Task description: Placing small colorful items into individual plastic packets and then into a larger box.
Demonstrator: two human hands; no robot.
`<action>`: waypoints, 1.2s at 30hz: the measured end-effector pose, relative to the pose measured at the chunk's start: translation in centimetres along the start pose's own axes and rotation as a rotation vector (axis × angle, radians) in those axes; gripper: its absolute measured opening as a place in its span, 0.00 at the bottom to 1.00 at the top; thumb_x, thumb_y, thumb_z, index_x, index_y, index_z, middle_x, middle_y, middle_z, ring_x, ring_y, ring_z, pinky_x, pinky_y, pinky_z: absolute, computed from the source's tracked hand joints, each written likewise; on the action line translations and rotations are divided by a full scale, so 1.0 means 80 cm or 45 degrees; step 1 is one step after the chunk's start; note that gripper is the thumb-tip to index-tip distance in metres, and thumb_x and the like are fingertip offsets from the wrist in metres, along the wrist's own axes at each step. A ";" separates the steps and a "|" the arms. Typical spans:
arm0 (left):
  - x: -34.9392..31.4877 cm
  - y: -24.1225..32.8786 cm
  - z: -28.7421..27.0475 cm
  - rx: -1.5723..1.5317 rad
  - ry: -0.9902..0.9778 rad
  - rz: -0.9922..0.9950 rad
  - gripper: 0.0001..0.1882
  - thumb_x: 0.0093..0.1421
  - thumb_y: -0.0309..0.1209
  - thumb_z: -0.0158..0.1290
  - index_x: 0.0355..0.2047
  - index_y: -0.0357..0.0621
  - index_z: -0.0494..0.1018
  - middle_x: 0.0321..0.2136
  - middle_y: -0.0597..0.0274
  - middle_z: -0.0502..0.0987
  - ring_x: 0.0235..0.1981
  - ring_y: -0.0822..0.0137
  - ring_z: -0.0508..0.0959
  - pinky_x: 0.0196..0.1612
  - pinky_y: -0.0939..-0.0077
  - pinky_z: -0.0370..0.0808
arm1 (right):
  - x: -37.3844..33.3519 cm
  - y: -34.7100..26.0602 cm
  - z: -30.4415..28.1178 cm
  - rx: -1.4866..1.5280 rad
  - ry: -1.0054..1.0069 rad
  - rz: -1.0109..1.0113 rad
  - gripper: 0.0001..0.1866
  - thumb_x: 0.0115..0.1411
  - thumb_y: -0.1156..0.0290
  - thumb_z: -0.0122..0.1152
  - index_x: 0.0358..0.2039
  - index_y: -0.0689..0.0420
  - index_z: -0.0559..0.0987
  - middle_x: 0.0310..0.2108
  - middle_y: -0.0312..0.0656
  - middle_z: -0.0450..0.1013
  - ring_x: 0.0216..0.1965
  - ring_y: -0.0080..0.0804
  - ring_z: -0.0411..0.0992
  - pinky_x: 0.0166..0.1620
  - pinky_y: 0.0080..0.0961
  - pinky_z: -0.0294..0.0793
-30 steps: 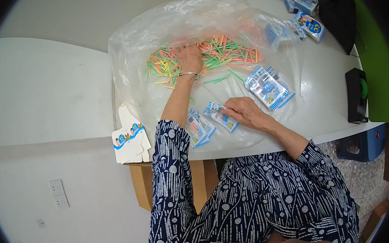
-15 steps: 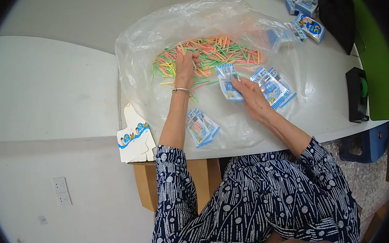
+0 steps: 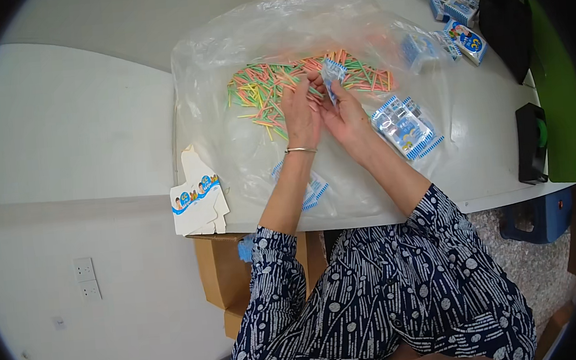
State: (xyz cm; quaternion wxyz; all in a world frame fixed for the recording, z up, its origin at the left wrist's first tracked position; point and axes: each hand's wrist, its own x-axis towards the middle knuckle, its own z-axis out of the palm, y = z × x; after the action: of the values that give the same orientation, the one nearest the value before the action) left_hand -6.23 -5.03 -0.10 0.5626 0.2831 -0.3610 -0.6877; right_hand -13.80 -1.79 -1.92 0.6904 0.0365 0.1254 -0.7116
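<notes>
My right hand [image 3: 349,117] grips a small blue-and-white plastic packet [image 3: 334,72] upright between thumb and fingers. Close against it, my left hand [image 3: 301,114] is closed around a few thin coloured sticks, with its fingertips near the packet. Beyond both hands lies a broad heap of pink, green and yellow sticks [image 3: 257,91], spread on a large clear plastic sheet or bag [image 3: 225,151]. To the right of my right wrist rest several flat blue-and-white packets [image 3: 402,130]. More packets [image 3: 314,190] lie nearer me, partly hidden by my left forearm.
Small blue-and-white boxes [image 3: 460,8] stand at the far right beside a black bag [image 3: 506,24]. A black tape dispenser [image 3: 532,144] sits at the table's right side. Flattened white cartons [image 3: 198,204] lie at the front left corner, above cardboard boxes [image 3: 221,273].
My left hand has come away from the heap toward the right with sticks. My right hand has moved up and left with the packet, and the two hands now meet.
</notes>
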 end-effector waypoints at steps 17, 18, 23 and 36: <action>0.021 0.027 -0.029 0.042 0.062 0.077 0.11 0.67 0.35 0.41 0.36 0.39 0.66 0.33 0.54 0.75 0.34 0.64 0.77 0.36 0.70 0.76 | -0.022 -0.037 -0.009 -0.776 -0.002 -0.117 0.10 0.61 0.66 0.57 0.40 0.58 0.76 0.34 0.34 0.75 0.33 0.19 0.72 0.39 0.17 0.70; 0.023 0.036 -0.034 -0.021 0.042 0.086 0.09 0.67 0.33 0.40 0.36 0.40 0.65 0.35 0.53 0.75 0.37 0.59 0.78 0.39 0.65 0.77 | -0.026 -0.045 -0.012 -0.992 -0.025 -0.124 0.09 0.60 0.66 0.59 0.36 0.58 0.78 0.30 0.31 0.75 0.30 0.15 0.71 0.35 0.15 0.69; 0.014 0.059 -0.007 -0.022 0.015 0.104 0.10 0.68 0.34 0.40 0.37 0.41 0.66 0.35 0.51 0.75 0.39 0.57 0.78 0.43 0.63 0.77 | -0.042 -0.072 -0.029 -1.424 -0.199 0.028 0.10 0.58 0.65 0.61 0.28 0.59 0.81 0.23 0.28 0.73 0.25 0.11 0.66 0.30 0.12 0.65; -0.040 0.066 0.030 0.394 -0.212 0.034 0.21 0.67 0.45 0.42 0.35 0.35 0.66 0.32 0.53 0.75 0.35 0.63 0.79 0.39 0.74 0.75 | -0.065 -0.094 -0.011 -1.392 -0.487 0.368 0.14 0.60 0.63 0.59 0.36 0.62 0.81 0.29 0.31 0.76 0.30 0.12 0.70 0.33 0.12 0.67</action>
State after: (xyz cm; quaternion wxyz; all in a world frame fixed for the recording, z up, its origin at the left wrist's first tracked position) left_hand -4.47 -2.07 5.53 0.4898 0.3034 -0.5115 -0.6375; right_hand -21.10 3.59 -0.66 0.7092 -0.4363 0.3409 -0.4365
